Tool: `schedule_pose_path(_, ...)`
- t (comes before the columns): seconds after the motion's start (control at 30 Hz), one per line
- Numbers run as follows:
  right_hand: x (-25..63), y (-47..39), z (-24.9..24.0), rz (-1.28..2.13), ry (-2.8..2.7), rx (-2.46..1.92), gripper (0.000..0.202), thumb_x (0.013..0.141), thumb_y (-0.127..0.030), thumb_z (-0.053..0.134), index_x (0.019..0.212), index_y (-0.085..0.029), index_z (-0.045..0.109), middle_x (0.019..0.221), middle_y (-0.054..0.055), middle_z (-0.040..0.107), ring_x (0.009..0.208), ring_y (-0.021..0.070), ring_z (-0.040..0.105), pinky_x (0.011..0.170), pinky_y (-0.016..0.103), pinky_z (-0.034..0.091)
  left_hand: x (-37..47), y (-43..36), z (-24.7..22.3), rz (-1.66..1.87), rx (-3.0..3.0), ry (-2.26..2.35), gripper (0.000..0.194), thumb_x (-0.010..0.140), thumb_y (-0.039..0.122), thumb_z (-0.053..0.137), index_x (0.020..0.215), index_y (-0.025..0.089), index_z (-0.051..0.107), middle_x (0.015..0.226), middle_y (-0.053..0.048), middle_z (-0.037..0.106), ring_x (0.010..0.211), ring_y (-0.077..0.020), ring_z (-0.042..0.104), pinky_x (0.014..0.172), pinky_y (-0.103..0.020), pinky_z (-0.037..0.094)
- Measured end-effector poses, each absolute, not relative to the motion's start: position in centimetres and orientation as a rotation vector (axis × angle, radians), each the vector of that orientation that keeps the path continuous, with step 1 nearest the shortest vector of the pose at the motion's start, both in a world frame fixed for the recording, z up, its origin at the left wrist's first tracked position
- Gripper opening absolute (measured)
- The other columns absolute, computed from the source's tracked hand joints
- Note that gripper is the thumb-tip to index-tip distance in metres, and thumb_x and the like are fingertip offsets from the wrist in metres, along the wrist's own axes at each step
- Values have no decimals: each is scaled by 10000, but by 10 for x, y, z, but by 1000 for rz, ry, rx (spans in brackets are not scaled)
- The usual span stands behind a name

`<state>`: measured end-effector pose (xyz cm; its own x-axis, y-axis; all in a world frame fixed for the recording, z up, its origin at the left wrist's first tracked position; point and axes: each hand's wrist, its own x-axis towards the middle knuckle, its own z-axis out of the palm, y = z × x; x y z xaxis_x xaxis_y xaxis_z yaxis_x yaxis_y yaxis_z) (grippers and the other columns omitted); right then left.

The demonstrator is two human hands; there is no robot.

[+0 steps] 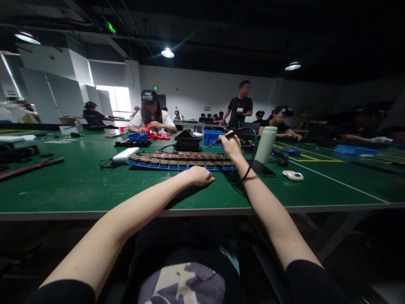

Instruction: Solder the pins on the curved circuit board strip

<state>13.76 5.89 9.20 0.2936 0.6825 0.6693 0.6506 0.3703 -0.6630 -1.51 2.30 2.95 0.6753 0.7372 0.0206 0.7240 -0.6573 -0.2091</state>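
A long blue rack [177,166] with rows of tan and dark strips lies across the green table [126,190]. Along its near edge rests my left hand [201,176], fingers curled; what they hold, if anything, is hidden. My right hand [231,145] is raised over the rack's right end, closed round a dark pen-like tool [216,142] whose tip points down to the left. A black cable runs from the tool and loops past my right wrist.
Beyond the rack are a black box [187,141] and a blue bin [212,137]. A pale green bottle [266,145], a black phone [265,169] and a white case [293,176] stand or lie at right. A white power bank [125,155] is at left. People sit opposite.
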Motion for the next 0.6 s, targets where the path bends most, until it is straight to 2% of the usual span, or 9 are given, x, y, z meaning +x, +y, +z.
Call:
schedule_pose_path(0.1, 114, 65, 98, 397, -1385, -1170, 210, 831, -267, 587, 655, -195, 499, 513, -34, 528, 493, 124, 528, 546, 232, 445, -15, 24, 27, 78, -2685, -1162, 542, 983, 486, 290, 1071, 146, 703, 1050, -185, 718, 1023, -324, 675, 840, -411, 516)
schedule_pose_path(0.17, 98, 66, 105, 658, -1341, -1114, 244, 858, -222, 580, 641, -188, 475, 480, -48, 496, 431, 93, 482, 475, 197, 405, -15, 24, 24, 29, -2671, -1138, 540, 986, 472, 279, 1058, 144, 702, 1026, -182, 722, 999, -323, 683, 833, -416, 518)
schedule_pose_path(0.3, 66, 62, 118, 965, -1202, -1015, 207, 889, -175, 604, 727, -191, 476, 468, -77, 477, 404, 64, 461, 442, 153, 402, -19, 25, 21, -31, -2663, -1113, 524, 986, 462, 279, 1049, 147, 693, 992, -173, 726, 956, -314, 694, 809, -411, 526)
schedule_pose_path(0.43, 27, 62, 126, 1147, -1180, -914, 182, 910, -180, 599, 769, -193, 484, 513, -70, 505, 456, 62, 510, 487, 149, 460, -31, 27, 20, -42, -2707, -1077, 490, 977, 467, 315, 1075, 152, 678, 1027, -157, 721, 934, -299, 696, 785, -388, 532)
schedule_pose_path(0.5, 5, 62, 126, 1208, -1154, -907, 191, 935, -238, 569, 765, -181, 505, 531, -53, 515, 458, 62, 513, 469, 143, 446, -37, 31, 17, -57, -2754, -1036, 445, 982, 431, 338, 1127, 163, 664, 1102, -131, 709, 990, -265, 680, 830, -352, 526)
schedule_pose_path(0.6, -26, 60, 117, 1238, -1168, -881, 198, 958, -247, 509, 775, -174, 527, 545, -36, 539, 455, 72, 524, 444, 146, 423, -44, 40, 10, -157, -2811, -944, 380, 992, 360, 378, 1267, 214, 596, 1274, -75, 644, 1183, -213, 580, 996, -314, 455)
